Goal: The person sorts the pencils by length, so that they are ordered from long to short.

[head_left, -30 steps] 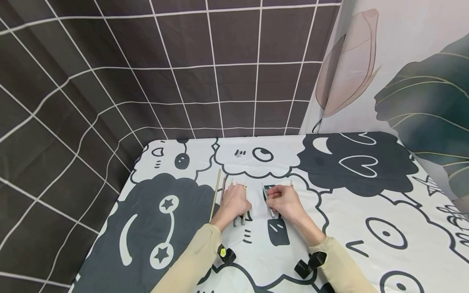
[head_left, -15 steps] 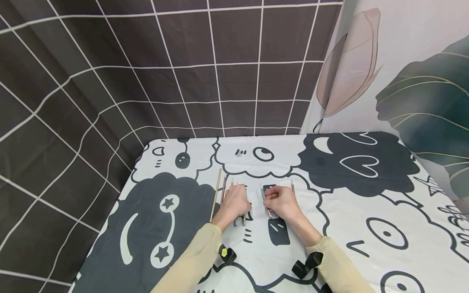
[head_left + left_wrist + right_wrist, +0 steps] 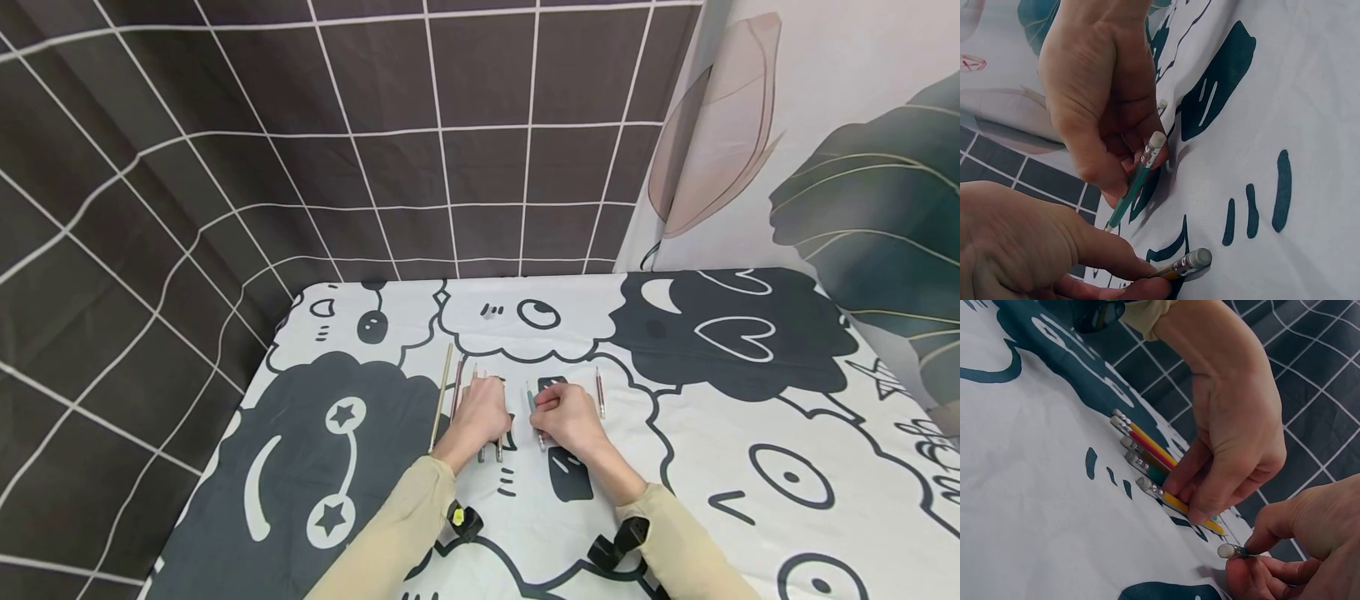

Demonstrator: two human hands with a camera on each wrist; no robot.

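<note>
In the head view my left hand [image 3: 482, 412] is low over the patterned cloth, pinching a yellow pencil [image 3: 1172, 501] between thumb and finger. Its eraser end points toward me. Beside that hand lie other pencils, among them a yellow pencil [image 3: 441, 400], a red pencil [image 3: 457, 389] and a green pencil [image 3: 1147, 467]; the hand partly hides several of them. To the right, my right hand [image 3: 572, 418] pinches another green pencil [image 3: 1130, 197], tilted in the left wrist view with its white eraser up. A gap separates this green pencil from the left hand's yellow one.
A single red pencil [image 3: 600, 392] lies apart, right of my right hand. The black-and-white cartoon cloth [image 3: 750, 433] covers the table. A dark grid curtain [image 3: 480, 167] hangs behind the far edge, and a leaf-print curtain [image 3: 862, 208] hangs at the right.
My right hand has moved left with the green pencil, closer to the left hand. More of the lone red pencil shows now. The left hand has stayed in place.
</note>
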